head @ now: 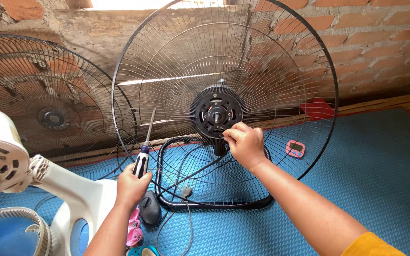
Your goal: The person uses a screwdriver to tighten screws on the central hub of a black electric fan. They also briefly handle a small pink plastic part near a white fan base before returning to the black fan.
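The right hand (245, 144) reaches through to the black round motor hub (216, 113) at the middle of a large black wire fan guard (167, 61), which stands upright on a black tubular base frame (214, 204) set on a blue mat (380, 170). Its fingertips are pinched together at the lower right edge of the hub, touching it; whether anything small sits between them cannot be told. The left hand (131, 185) is closed around the black-and-white handle of a screwdriver (145, 147), whose shaft points up and slightly right, in front of the guard's lower left wires. Just below that hand lies a black oval plug-like piece (150, 208) with a cable trailing across the base. Behind and to the left leans a second wire fan guard (48, 95) against a brick wall (380, 42). At the left edge is a white fan body (5, 156) with its motor face bare, and beneath it a grey-rimmed blue fan part (10, 232). A small pink device (295, 149) lies on the mat beyond the guard, well apart from both hands.
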